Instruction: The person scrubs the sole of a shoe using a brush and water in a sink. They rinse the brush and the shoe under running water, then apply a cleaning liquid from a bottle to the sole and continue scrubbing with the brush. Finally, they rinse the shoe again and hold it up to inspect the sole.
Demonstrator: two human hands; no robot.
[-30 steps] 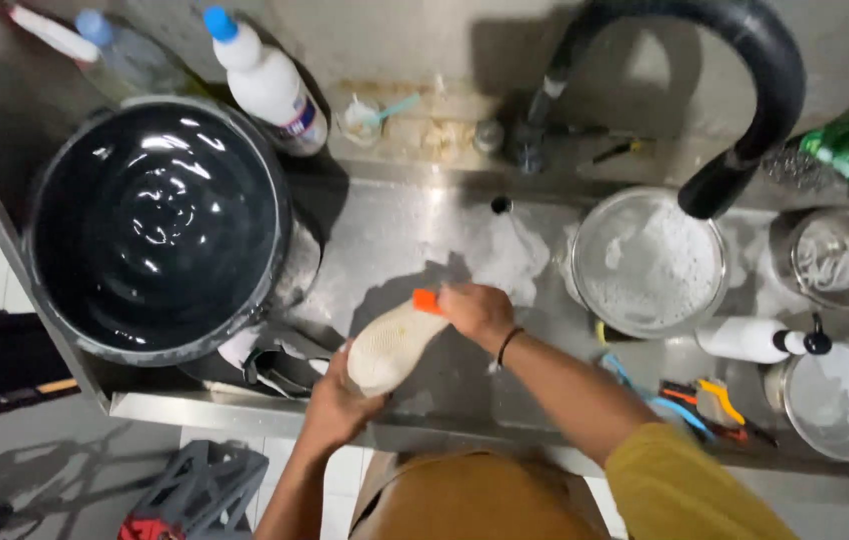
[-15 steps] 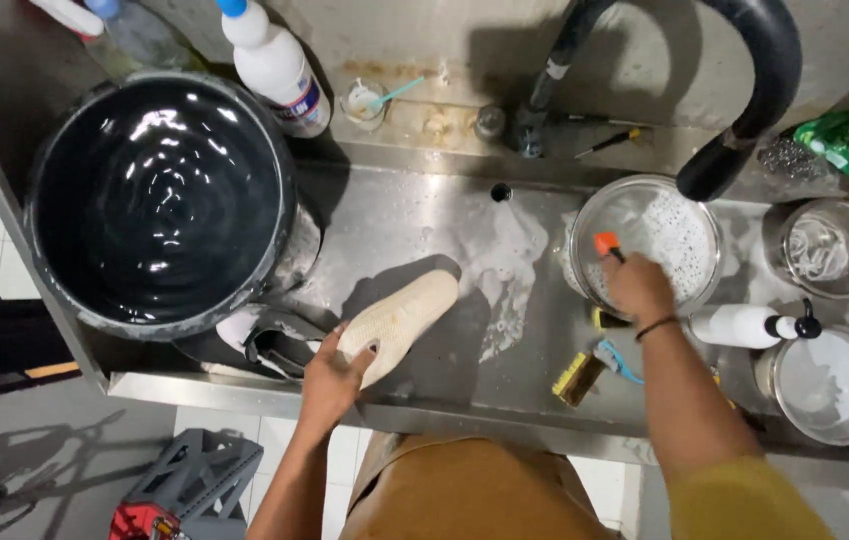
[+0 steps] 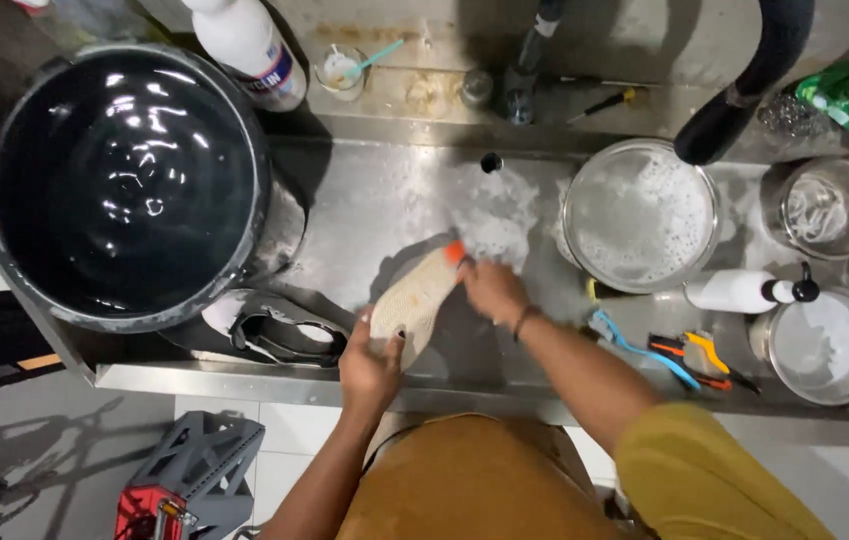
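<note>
Stainless-steel sink (image 3: pixel 375 215) seen from above, wet and flecked with suds. Left hand (image 3: pixel 370 365) clamped on the near end of a pale cream shoe sole (image 3: pixel 413 300), pressed flat to the sink floor near the front edge. Right hand (image 3: pixel 490 288) closed around an orange-tipped brush (image 3: pixel 455 252), bristles meeting the far end of the sole; hands apart, one at each end. Large black bucket (image 3: pixel 125 180) full of dark water at far left, with a dark shoe upper (image 3: pixel 280 335) lying just beside its base, touching nothing held. White bottle (image 3: pixel 245 45) and small cup (image 3: pixel 337 70) on the back ledge. Steel bowl of soapy water (image 3: pixel 640 215) to the right, under a black hose (image 3: pixel 745 90); beyond it a second steel bowl (image 3: pixel 830 205), a white spray bottle (image 3: pixel 745 290) lying on its side, a white-filled pot (image 3: pixel 825 345), and spare coloured brushes (image 3: pixel 690 352) on the rim. Judged stage: scrubbing under way, foam patch near the drain hole (image 3: pixel 490 160) suggesting soap already applied; sole apparently not yet rinsed, dark upper seemingly unwashed.
</note>
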